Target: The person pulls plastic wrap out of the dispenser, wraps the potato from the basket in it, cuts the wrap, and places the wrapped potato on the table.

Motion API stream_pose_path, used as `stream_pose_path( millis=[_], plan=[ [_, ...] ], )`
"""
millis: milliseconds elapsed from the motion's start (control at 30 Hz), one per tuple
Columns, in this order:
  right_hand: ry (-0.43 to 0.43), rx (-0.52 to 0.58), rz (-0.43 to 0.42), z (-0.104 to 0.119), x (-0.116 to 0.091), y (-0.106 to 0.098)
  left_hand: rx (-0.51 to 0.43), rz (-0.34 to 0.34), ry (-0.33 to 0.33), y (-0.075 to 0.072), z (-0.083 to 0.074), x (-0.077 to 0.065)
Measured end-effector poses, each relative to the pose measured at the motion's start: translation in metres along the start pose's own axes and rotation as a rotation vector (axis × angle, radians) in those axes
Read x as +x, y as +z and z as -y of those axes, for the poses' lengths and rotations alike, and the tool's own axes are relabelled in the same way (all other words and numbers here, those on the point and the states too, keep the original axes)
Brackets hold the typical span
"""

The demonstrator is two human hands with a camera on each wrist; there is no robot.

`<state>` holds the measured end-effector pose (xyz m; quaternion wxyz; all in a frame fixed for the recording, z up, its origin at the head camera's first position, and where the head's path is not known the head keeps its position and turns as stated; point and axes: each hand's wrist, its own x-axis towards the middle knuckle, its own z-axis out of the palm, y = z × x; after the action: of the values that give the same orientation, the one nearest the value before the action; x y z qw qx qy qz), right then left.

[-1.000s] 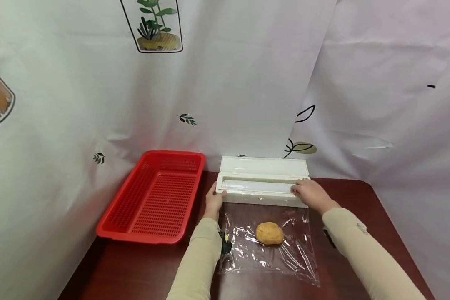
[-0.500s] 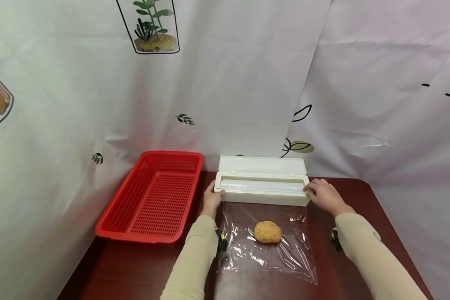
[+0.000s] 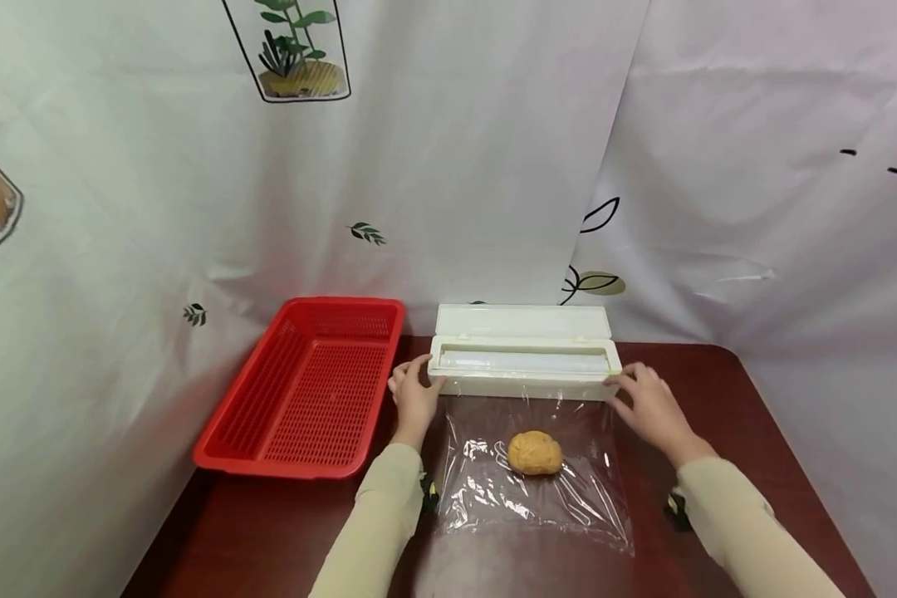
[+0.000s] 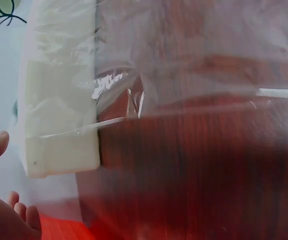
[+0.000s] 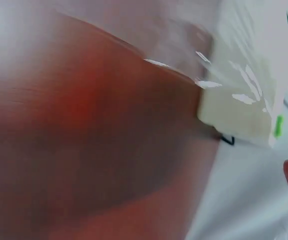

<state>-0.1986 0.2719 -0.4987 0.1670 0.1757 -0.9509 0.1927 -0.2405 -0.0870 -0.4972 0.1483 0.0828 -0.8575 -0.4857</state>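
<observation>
A white cling film dispenser (image 3: 523, 387) stands at the back of the table with its lid (image 3: 523, 321) raised, showing the film roll (image 3: 523, 361) inside. From its front, a sheet of clear film (image 3: 478, 502) stretches over the table. A golden-brown bread roll (image 3: 534, 453) sits in the middle of the sheet. My left hand (image 3: 414, 403) is beside the dispenser's left end; the left wrist view shows spread fingers, apart from it. Next to the right end is my right hand (image 3: 654, 415), fingers bent loosely and a small gap from the box in the right wrist view.
On the left stands a red perforated plastic basket (image 3: 329, 399). Behind the dark red table (image 3: 269, 540) hangs a white printed curtain (image 3: 486, 166). At the dispenser's right end is a small green piece (image 5: 278, 126).
My right hand has moved right, from over the dispenser's front edge to beside its right end. My left hand has come off the left end, moving slightly left. The bread roll stays on the film.
</observation>
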Motion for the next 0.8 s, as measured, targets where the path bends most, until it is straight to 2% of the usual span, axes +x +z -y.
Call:
stream_pose_path(
  millis=[67, 133, 200, 267, 333, 400, 467, 533, 600, 700, 800],
  plan=[
    [-0.009, 0.034, 0.034, 0.005, -0.022, 0.000, -0.039, 0.005, 0.033, -0.005, 0.000, -0.006],
    [-0.005, 0.077, 0.099, 0.012, -0.045, 0.001, -0.062, 0.088, 0.068, -0.012, 0.002, -0.014],
    [-0.014, 0.118, 0.160, 0.018, -0.068, 0.002, -0.044, 0.268, 0.109, -0.020, 0.003, -0.027],
    [-0.054, 0.150, 0.198, 0.024, -0.089, 0.004, 0.013, 0.516, 0.167, -0.031, 0.007, -0.043],
    [-0.109, 0.188, 0.212, 0.030, -0.105, 0.006, 0.105, 0.763, 0.248, -0.042, 0.012, -0.059],
    [-0.157, 0.209, 0.216, 0.035, -0.117, 0.009, 0.222, 0.925, 0.333, -0.052, 0.017, -0.074],
    [-0.181, 0.217, 0.226, 0.038, -0.125, 0.010, 0.361, 0.980, 0.407, -0.060, 0.022, -0.086],
    [-0.179, 0.210, 0.242, 0.040, -0.131, 0.011, 0.490, 0.976, 0.454, -0.065, 0.027, -0.095],
    [-0.166, 0.193, 0.262, 0.042, -0.134, 0.011, 0.575, 0.959, 0.484, -0.066, 0.031, -0.102],
    [-0.147, 0.181, 0.291, 0.043, -0.133, 0.010, 0.618, 0.929, 0.512, -0.065, 0.034, -0.107],
    [-0.134, 0.185, 0.275, 0.044, -0.133, 0.011, 0.611, 0.914, 0.520, -0.064, 0.036, -0.109]
  ],
)
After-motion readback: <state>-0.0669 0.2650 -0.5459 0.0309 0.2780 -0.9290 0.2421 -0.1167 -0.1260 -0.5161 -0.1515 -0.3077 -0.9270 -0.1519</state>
